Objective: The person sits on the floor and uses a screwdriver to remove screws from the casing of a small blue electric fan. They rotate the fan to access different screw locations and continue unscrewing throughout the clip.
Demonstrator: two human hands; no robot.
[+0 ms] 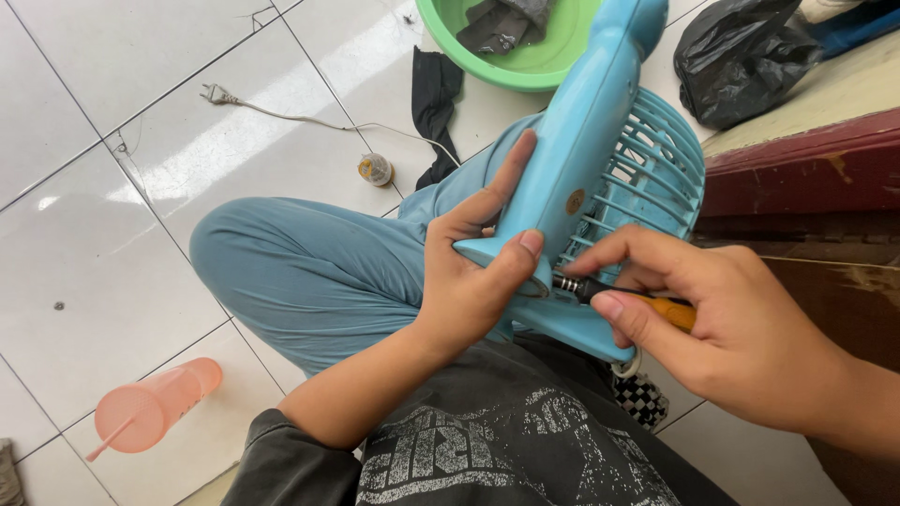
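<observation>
A light blue electric fan [600,122] rests on my lap with its grille [647,178] facing right. My left hand [473,267] grips the fan's motor housing, thumb across its lower end. My right hand [722,323] holds a screwdriver [619,295] with an orange handle and black collar. The screwdriver's tip points left into the back of the fan, just beside my left thumb.
I sit on a white tiled floor with my knee [300,262] in blue trousers raised. A green basin [525,42] holding dark cloth stands ahead, a black plastic bag [741,56] at upper right. The fan's white cord and plug [220,94], a small round object [375,169] and a pink cup [155,408] lie on the floor. A dark red ledge [806,169] runs along the right.
</observation>
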